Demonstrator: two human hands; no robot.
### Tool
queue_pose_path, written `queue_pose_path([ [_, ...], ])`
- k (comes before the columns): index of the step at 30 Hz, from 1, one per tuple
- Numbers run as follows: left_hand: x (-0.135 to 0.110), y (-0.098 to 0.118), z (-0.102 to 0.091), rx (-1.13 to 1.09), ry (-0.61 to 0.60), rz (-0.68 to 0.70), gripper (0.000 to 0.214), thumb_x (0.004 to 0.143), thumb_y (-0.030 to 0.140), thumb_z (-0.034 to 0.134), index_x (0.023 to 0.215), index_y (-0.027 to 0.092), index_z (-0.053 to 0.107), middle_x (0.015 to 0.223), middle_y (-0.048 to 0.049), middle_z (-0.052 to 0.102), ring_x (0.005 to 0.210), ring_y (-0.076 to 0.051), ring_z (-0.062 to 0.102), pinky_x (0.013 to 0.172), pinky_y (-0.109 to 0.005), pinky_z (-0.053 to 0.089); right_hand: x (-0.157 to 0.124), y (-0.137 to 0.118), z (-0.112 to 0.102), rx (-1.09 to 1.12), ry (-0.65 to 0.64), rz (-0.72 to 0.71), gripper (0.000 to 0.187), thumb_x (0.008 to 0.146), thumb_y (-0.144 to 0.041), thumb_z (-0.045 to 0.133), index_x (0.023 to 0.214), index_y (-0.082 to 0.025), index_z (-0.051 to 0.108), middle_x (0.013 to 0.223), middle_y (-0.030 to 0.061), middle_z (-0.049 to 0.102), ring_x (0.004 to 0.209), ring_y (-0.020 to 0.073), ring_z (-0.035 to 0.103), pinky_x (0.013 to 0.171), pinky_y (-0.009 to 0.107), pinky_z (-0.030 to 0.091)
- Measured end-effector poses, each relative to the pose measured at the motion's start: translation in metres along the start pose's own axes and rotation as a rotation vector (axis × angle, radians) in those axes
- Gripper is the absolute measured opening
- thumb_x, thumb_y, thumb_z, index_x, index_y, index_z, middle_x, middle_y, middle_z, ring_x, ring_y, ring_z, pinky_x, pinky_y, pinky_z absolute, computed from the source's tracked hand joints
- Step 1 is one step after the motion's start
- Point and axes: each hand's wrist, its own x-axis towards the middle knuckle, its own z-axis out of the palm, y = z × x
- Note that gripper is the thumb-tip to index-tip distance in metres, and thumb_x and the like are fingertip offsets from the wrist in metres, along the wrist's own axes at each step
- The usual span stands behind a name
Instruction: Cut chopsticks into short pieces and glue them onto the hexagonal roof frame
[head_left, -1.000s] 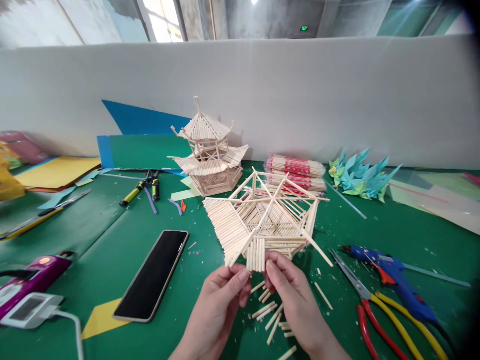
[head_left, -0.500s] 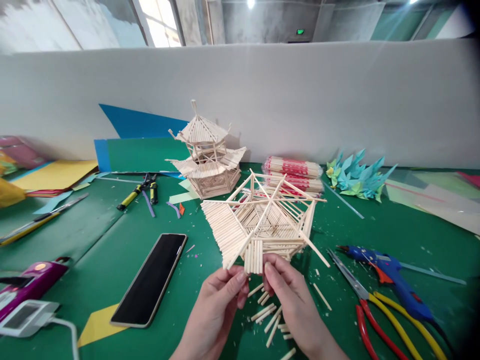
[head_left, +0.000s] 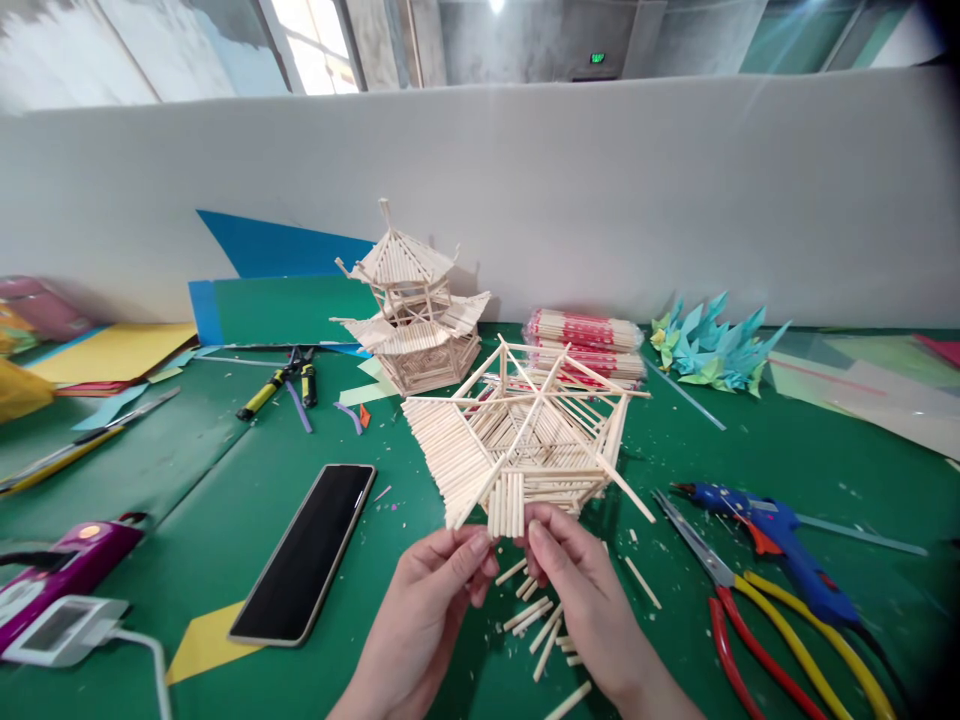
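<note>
A six-sided roof frame of pale wooden sticks (head_left: 540, 425) stands in front of me, its left panel covered with closely laid sticks. At its near edge hangs a short row of cut wooden sticks (head_left: 506, 505). My left hand (head_left: 442, 590) is closed in a pinch at the lower left corner of that row. My right hand (head_left: 574, 595) pinches the row's right side with thumb and forefinger. The fingertips partly hide where the sticks are gripped. Several loose cut stick pieces (head_left: 544, 625) lie on the green table between and below my hands.
Behind stands a finished stick pagoda (head_left: 412, 310), beside packed stick bundles (head_left: 585, 345). To the right lie pliers (head_left: 724, 580) and a blue glue gun (head_left: 780, 540). A phone (head_left: 304, 555), wire cutters (head_left: 281, 385) and a purple device (head_left: 67, 570) are on the left. Teal folded paper (head_left: 724, 345) sits back right.
Both hands keep their pinch at the stick row, with only a very slight shift upward. The whole view has moved a little; nothing is let go.
</note>
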Motion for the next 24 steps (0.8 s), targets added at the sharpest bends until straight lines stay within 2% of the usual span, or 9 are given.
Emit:
queue_pose_path([
  [9,0.001,-0.002,0.001,-0.031,0.021,0.003,0.013,0.062,0.023,0.075,0.064,0.012,0.068,0.053,-0.0003,0.059,0.05,-0.007,0.045,0.048,-0.017,0.035,-0.004,0.007,-0.004,-0.03,0.029,0.042,0.027,0.086,-0.042,0.046,0.088,-0.018,0.059,0.068,-0.0022,0.049,0.06,0.0114,0.039,0.056,0.022,0.034],
  [15,-0.005,-0.008,-0.005,0.026,0.056,-0.024,0.017,0.06,0.026,0.077,0.066,0.013,0.068,0.053,0.0014,0.058,0.05,-0.006,0.044,0.047,-0.015,0.035,-0.029,0.019,-0.017,-0.091,0.076,0.135,0.024,0.085,-0.039,0.048,0.092,-0.018,0.058,0.068,-0.0025,0.048,0.058,0.0103,0.039,0.052,0.022,0.032],
  [18,-0.012,-0.016,-0.012,0.072,0.112,-0.068,0.02,0.058,0.029,0.078,0.065,0.014,0.068,0.054,0.0025,0.057,0.052,-0.007,0.044,0.049,-0.015,0.035,-0.048,0.023,-0.039,-0.321,0.126,0.119,0.023,0.087,-0.037,0.045,0.094,-0.019,0.056,0.071,-0.0008,0.052,0.06,0.0119,0.046,0.053,0.022,0.037],
  [21,-0.019,-0.027,-0.018,0.14,0.131,-0.086,0.021,0.058,0.031,0.077,0.064,0.015,0.067,0.053,0.0038,0.055,0.053,-0.007,0.043,0.05,-0.016,0.035,-0.061,0.029,-0.071,-0.782,0.29,0.035,0.022,0.088,-0.034,0.043,0.098,-0.019,0.054,0.08,0.0046,0.06,0.069,0.016,0.055,0.062,0.027,0.045],
  [24,-0.022,-0.035,-0.019,0.233,0.105,-0.056,0.018,0.063,0.03,0.074,0.064,0.015,0.066,0.054,0.0036,0.054,0.054,-0.008,0.042,0.051,-0.016,0.034,-0.064,0.034,-0.102,-0.96,0.383,0.018,0.021,0.085,-0.028,0.046,0.1,-0.016,0.053,0.084,0.0084,0.06,0.069,0.0193,0.055,0.067,0.035,0.045],
])
